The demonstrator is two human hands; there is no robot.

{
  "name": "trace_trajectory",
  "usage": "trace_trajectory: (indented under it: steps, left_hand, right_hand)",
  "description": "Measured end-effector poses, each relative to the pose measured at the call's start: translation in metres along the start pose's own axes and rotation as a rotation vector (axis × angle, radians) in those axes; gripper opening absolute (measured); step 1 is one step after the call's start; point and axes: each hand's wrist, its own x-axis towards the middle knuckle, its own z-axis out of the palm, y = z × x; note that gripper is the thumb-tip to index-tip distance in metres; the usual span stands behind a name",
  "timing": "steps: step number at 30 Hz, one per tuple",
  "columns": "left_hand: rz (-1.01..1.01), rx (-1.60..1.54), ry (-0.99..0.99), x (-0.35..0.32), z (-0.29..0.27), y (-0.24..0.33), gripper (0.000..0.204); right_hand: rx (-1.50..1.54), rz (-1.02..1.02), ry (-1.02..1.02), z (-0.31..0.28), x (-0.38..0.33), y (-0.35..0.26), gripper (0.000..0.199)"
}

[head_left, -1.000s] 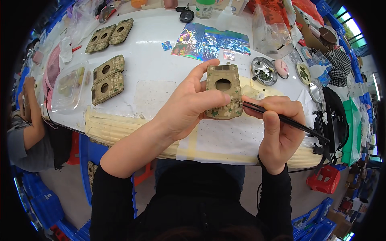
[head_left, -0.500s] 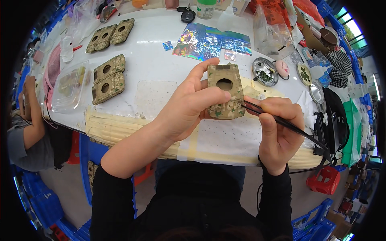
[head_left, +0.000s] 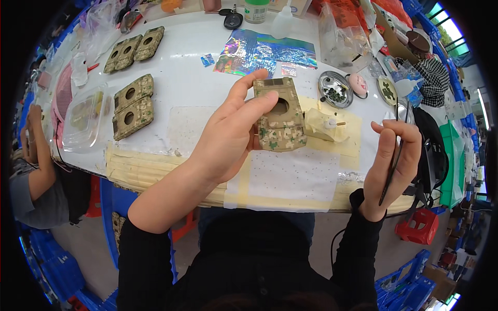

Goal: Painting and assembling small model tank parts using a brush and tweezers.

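Note:
My left hand (head_left: 220,132) holds a model tank hull (head_left: 284,136) in pixel camouflage above the white table. Its thumb lies by the round hole in the hull's top, and its fingers wrap underneath. Away to the right, my right hand (head_left: 374,173) grips black tweezers (head_left: 392,173) with their tips up and apart. Nothing visible sits between those tips. Beside the hull stands a tape-wrapped block (head_left: 317,126) bearing a small white pot with a thin stick. Behind it, a round metal dish (head_left: 322,83) contains small dark green parts.
Several camouflaged hulls (head_left: 136,120) lie at the left, near a clear plastic box (head_left: 78,137). Shiny holographic sheeting (head_left: 264,52) lies at the back. A yellowish lidded dish (head_left: 386,90) and a black bag (head_left: 433,145) are at the right. Another person's arm (head_left: 41,176) shows at far left.
The tweezers have left the hull and swung right with my right hand, tips now upward. My left thumb has shifted up to the hole, and the hull sits slightly further left.

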Motion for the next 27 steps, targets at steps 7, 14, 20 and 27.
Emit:
trace_trajectory:
  steps: [7, 14, 20, 27]
  left_hand:
    - [-0.007, -0.034, 0.005, 0.003, -0.003, -0.001, 0.045]
    - [-0.03, -0.029, -0.009, 0.003, -0.003, -0.002, 0.044]
    - [-0.042, -0.031, -0.052, 0.003, -0.004, -0.003, 0.045]
    - [-0.074, -0.062, -0.151, 0.002, -0.003, -0.001, 0.046]
  right_hand:
    - [-0.246, -0.006, -0.236, 0.009, -0.007, 0.011, 0.011]
    - [-0.207, -0.041, -0.251, 0.015, -0.005, 0.016, 0.012]
    - [-0.202, -0.08, -0.157, 0.009, -0.005, 0.012, 0.011]
    - [0.277, -0.045, -0.146, 0.012, -0.001, -0.018, 0.011]
